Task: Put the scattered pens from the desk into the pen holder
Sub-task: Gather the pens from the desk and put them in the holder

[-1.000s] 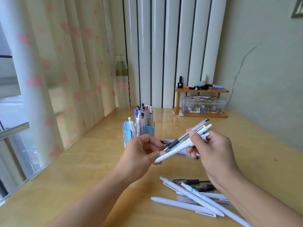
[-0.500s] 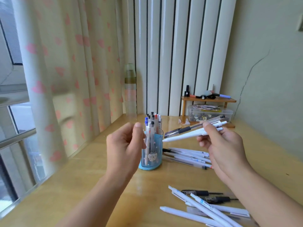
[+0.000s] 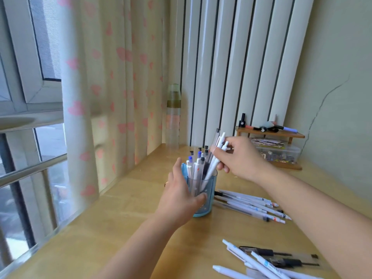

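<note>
A clear blue pen holder (image 3: 211, 193) stands on the wooden desk (image 3: 124, 228), filled with several upright pens. My left hand (image 3: 179, 196) wraps around the holder's left side. My right hand (image 3: 239, 158) grips a bunch of white pens (image 3: 214, 163) whose tips are down inside the holder, tilted to the right. A group of loose pens (image 3: 253, 206) lies on the desk just right of the holder. Another heap of pens (image 3: 267, 260) lies near the front right, under my right forearm.
A small wooden shelf (image 3: 271, 134) with markers and a nail polish bottle stands at the back right, above a clear plastic box (image 3: 281, 155). A tall clear bottle (image 3: 173, 117) stands at the back by the heart-print curtain (image 3: 96, 97). A window is on the left.
My right hand has swung the bunch of pens from level to nearly upright and lowered their tips into the holder. My left hand has closed around the holder.
</note>
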